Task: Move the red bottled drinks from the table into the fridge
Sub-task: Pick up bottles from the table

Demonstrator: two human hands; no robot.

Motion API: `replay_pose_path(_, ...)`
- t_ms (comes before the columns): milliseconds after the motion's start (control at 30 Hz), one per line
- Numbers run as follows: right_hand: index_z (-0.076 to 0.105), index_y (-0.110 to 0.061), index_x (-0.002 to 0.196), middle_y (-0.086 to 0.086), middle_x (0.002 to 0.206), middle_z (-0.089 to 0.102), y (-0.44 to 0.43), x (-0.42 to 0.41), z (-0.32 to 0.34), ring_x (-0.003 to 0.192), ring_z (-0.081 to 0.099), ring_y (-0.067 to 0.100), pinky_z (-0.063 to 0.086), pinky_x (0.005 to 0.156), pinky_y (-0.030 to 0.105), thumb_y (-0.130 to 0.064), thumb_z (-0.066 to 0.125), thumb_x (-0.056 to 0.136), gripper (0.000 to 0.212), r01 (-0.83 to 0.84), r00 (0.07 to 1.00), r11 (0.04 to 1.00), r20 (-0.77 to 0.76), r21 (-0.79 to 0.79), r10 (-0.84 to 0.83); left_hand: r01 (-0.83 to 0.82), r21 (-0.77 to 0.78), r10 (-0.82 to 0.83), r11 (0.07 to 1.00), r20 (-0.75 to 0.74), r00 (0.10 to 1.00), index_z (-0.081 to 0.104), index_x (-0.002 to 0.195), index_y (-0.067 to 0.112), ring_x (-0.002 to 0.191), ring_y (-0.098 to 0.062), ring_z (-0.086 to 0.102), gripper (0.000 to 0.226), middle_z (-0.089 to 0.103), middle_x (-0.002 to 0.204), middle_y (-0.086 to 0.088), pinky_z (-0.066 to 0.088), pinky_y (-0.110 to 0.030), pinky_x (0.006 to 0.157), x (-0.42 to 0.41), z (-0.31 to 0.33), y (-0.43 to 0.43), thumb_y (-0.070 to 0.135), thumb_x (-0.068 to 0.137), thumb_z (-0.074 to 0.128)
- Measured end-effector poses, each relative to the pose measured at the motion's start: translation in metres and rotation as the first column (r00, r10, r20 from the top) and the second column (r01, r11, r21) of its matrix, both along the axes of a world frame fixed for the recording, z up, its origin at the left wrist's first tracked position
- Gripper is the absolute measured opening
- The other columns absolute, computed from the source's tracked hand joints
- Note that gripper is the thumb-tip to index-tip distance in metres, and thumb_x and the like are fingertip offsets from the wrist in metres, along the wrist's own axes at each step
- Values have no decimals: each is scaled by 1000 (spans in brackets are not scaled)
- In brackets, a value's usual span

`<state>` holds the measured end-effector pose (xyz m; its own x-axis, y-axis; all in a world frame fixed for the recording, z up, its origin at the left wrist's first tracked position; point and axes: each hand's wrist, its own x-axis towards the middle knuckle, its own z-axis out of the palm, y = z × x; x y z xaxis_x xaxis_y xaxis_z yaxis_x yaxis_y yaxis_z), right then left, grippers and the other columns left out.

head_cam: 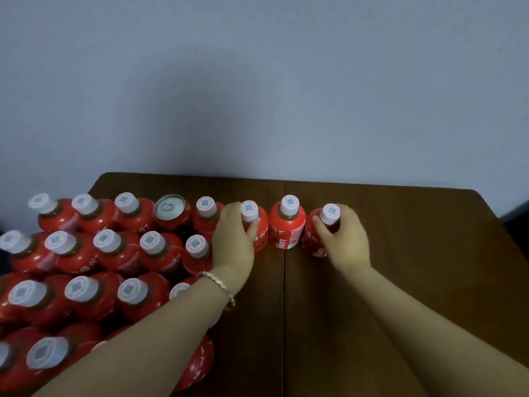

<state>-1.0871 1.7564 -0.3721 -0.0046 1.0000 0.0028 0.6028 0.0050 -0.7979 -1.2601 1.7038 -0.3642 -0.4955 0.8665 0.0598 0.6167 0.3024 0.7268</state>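
Observation:
Several red bottled drinks with white caps stand crowded on the left half of the brown table (pixel 400 253). In the back row my left hand (pixel 233 242) grips the neck of one red bottle (pixel 262 233), fingers curled round it just under the cap. My right hand (pixel 342 239) grips the neck of the rightmost red bottle (pixel 310 239). Between them a third red bottle (pixel 287 229) stands free, upright. The fridge is out of sight.
A red can (pixel 169 210) with a silver top stands in the back row among the bottles. A grey wall rises right behind the table's far edge. A seam runs down the tabletop's middle. The table's right edge slants at the far right.

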Motion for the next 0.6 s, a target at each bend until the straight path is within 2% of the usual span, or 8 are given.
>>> replay_pose_path(133,58,-19,111,-13,102,51,-13,12,0,95,50,4,39,79,20,-31,69,83,32,-195,979,981,71,21,193,186,12,-186,983,11,983,53,118,11,104,-7,48,33,52,113,2,33,-15,86,-5,-1,-18,19,88,64)
replay_pose_path(233,49,-20,127,-12,114,48,-17,16,1,107,48,3,39,89,18,-29,80,71,65,-355,935,932,-17,-68,355,344,16,-344,939,105,933,56,113,16,103,-9,53,35,54,110,5,42,-23,90,-3,-3,-26,18,81,72)
replay_pose_path(300,30,-21,143,-7,136,36,-9,18,-2,122,39,4,34,101,20,-27,87,60,100,-463,886,868,-105,-182,451,398,-18,-385,917,220,897,49,125,23,120,-13,49,57,50,127,3,41,-29,101,-2,-6,-22,20,76,77)
replay_pose_path(367,10,-29,149,-9,153,15,5,17,-4,136,28,8,29,111,28,-27,91,53,125,-545,838,790,-152,-282,524,441,-136,-375,887,344,861,22,146,31,141,-14,23,100,20,154,3,26,-36,114,-2,-7,-15,25,67,84)
replay_pose_path(400,4,-33,149,-11,156,9,13,17,-4,141,22,9,26,114,33,-28,92,52,131,-584,810,754,-160,-302,564,459,-201,-363,865,378,851,9,149,32,144,-15,10,116,5,158,3,19,-40,117,-2,-7,-9,27,63,86)
replay_pose_path(467,1,-41,147,-12,157,7,27,13,-3,143,18,10,25,116,39,-31,92,51,132,-663,744,678,-176,-316,645,504,-260,-372,824,424,826,-3,148,38,146,-15,-2,129,-8,159,3,13,-47,118,-7,-11,6,26,59,89)
replay_pose_path(500,2,-42,147,-11,157,12,31,11,-4,142,24,10,28,115,39,-31,90,51,131,-691,718,646,-204,-324,666,534,-255,-393,806,444,805,-4,147,43,146,-16,-3,131,-9,159,3,13,-49,118,-8,-11,12,27,57,90)
replay_pose_path(600,12,-40,147,-12,144,40,32,6,-10,127,47,5,43,103,29,-18,79,63,109,-725,688,618,-366,-304,627,638,-120,-492,761,534,687,7,145,50,146,-19,13,124,12,159,3,23,-53,114,-10,-21,25,34,51,87)
